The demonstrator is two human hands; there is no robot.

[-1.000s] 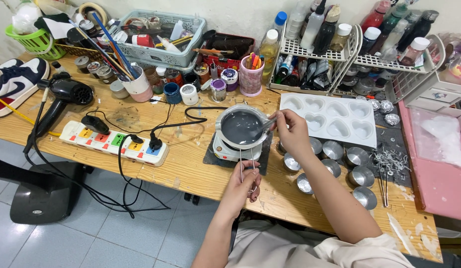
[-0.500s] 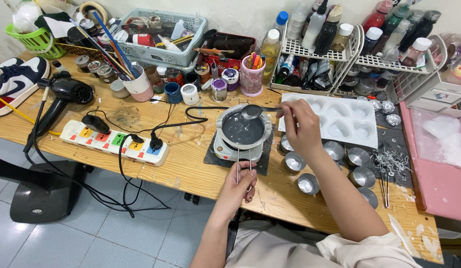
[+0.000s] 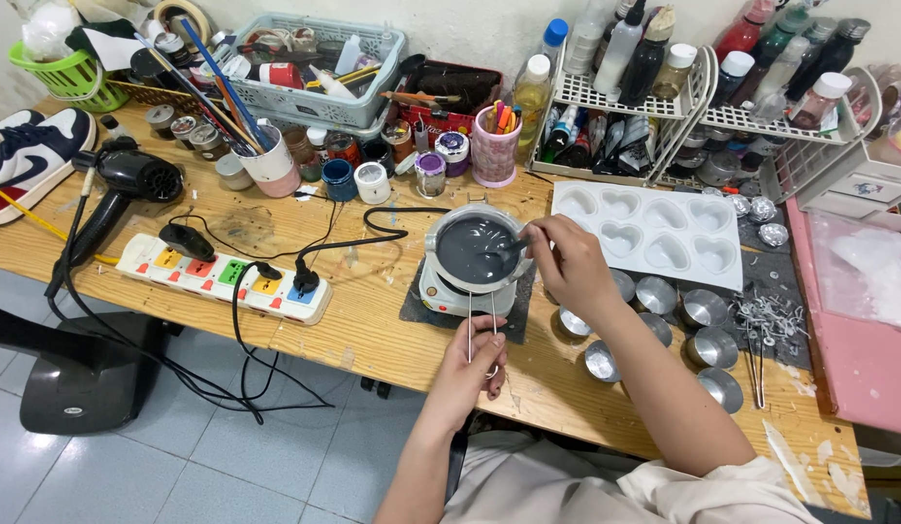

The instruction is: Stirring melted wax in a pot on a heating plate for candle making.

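Head view: two hands work at a little pot of grey liquid.

That small round metal pot of grey liquid (image 3: 477,250) sits on a white heater (image 3: 449,289), on a dark mat on the wooden table (image 3: 363,335). Right hand (image 3: 567,264) pinches a metal spoon (image 3: 510,248) dipped in the liquid. Left hand (image 3: 470,369) grips the pot's thin wire handle (image 3: 481,320) (near the table edge). Just beside are small shiny metal cups (image 3: 654,294) and a white heart-shaped mould tray (image 3: 652,234).

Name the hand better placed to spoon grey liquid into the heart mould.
Right, probably. The right hand holds the spoon dipped in the pot, beside the heart mould; the left hand grips the pot's wire handle.
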